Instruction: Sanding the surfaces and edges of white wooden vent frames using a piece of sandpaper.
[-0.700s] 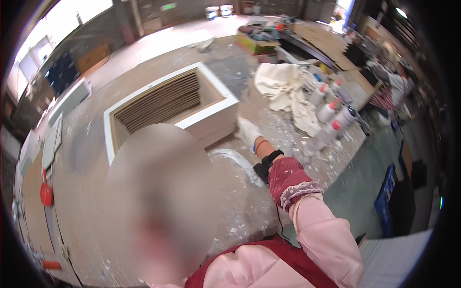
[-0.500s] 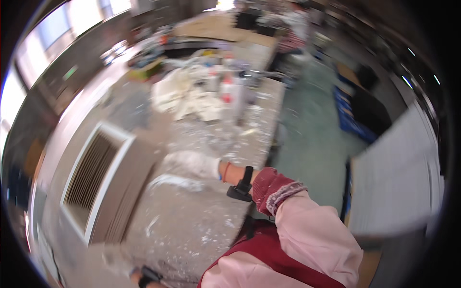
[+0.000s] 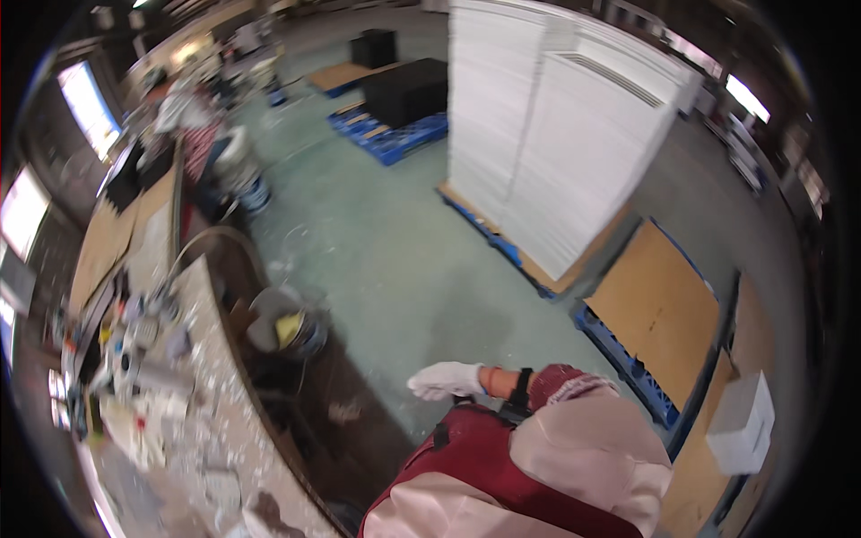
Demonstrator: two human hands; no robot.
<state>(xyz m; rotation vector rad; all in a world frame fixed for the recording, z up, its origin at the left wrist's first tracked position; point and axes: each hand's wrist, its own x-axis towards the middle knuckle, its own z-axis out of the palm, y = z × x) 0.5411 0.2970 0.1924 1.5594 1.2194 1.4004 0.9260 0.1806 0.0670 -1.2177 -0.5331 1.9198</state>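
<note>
My right hand, in a white glove, hangs in front of my body above the green floor. Its fingers stretch loosely to the left, and nothing shows in them. A black strap sits on that wrist. At the bottom, by the workbench edge, a blurred pale shape looks like my left gloved hand; its fingers cannot be made out. The paint-spattered workbench runs along my left. On it lie a crumpled cream cloth, a whitish bottle and other small items.
A bucket with something yellow inside stands beside the bench. Ahead rises a tall stack of white panels on a pallet. A board-topped blue pallet and a white block are at right. Another person is at the far left.
My view has swung right, from the bench toward the floor and pallets. My right hand has come off the bench top. The white-framed louvred piece has left the view.
</note>
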